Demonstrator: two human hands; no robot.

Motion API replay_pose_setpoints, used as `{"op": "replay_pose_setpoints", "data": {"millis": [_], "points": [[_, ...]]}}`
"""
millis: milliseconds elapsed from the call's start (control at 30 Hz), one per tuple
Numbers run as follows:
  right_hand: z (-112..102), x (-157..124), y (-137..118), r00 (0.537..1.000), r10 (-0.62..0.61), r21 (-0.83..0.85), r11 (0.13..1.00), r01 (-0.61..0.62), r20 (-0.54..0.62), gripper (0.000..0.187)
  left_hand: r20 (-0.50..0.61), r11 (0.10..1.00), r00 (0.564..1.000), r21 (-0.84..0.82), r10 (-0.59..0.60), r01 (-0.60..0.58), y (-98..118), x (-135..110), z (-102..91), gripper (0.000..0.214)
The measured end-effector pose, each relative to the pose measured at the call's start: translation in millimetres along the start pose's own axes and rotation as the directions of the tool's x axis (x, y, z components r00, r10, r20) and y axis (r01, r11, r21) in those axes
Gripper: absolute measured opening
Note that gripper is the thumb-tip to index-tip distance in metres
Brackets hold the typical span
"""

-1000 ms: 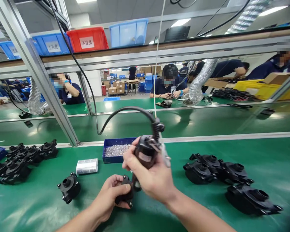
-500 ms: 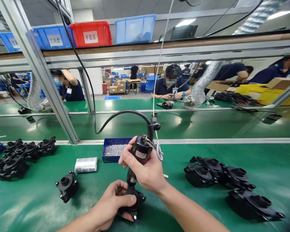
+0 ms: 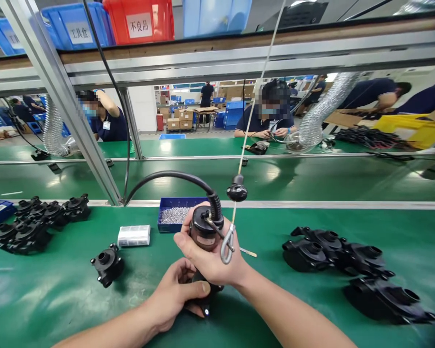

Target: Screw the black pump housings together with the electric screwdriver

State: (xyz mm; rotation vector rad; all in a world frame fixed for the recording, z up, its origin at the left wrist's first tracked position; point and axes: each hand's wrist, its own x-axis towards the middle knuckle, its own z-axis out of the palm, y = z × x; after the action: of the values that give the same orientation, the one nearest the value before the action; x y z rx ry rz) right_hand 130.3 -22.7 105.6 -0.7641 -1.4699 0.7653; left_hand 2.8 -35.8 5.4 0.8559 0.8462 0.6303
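My right hand (image 3: 217, 251) is wrapped round a black electric screwdriver (image 3: 204, 227), which hangs from a cord with a metal loop at its top. Below it, my left hand (image 3: 179, 292) grips a black plastic housing (image 3: 207, 297) on the green bench. The screwdriver's lower end is hidden behind my right hand, so I cannot tell whether its tip touches the housing. A single similar black housing (image 3: 107, 265) sits left of my hands. Just behind the screwdriver stands a blue tray of small metal screws (image 3: 175, 215).
Black housings (image 3: 32, 227) are grouped at the left, and more black housings (image 3: 333, 251) lie at the right. A white-labelled roll (image 3: 133, 236) rests near the tray. A metal post (image 3: 90, 145) rises at left. Across the bench, a co-worker (image 3: 266, 113) handles small parts.
The screwdriver has come lower and more upright over the housing, its cable swinging left. My left hand keeps its hold. The camera view has tilted down slightly.
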Motion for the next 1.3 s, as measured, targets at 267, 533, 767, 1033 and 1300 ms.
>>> {"op": "replay_pose_setpoints", "data": {"millis": [267,533,767,1033,1300], "points": [[-3,3,-2,0.998,-0.014,0.072,0.997,0.019,-0.064,0.021,0.053,0.999,0.998,0.032,0.035,-0.037,-3,2,-0.6,0.057],[-8,4,-1,0.983,0.162,0.225,0.958,-0.177,0.084,0.032,0.058,0.971,0.993,0.209,0.105,-0.115,-12,12,-5.6,0.055],[-4,2,3,0.995,0.047,0.146,0.989,-0.034,-0.086,0.025,0.079,0.952,0.988,0.266,0.135,-0.152,-19,15,-8.8,0.052],[9,0,7,0.975,-0.039,0.049,0.998,0.050,-0.217,0.027,0.116,0.931,0.975,0.297,0.188,-0.214,-29,20,-15.2,0.061],[-43,25,17,0.958,-0.089,-0.259,0.966,0.016,-0.273,0.028,0.238,0.861,0.950,0.417,0.203,-0.289,-15,31,-23.5,0.059]]}}
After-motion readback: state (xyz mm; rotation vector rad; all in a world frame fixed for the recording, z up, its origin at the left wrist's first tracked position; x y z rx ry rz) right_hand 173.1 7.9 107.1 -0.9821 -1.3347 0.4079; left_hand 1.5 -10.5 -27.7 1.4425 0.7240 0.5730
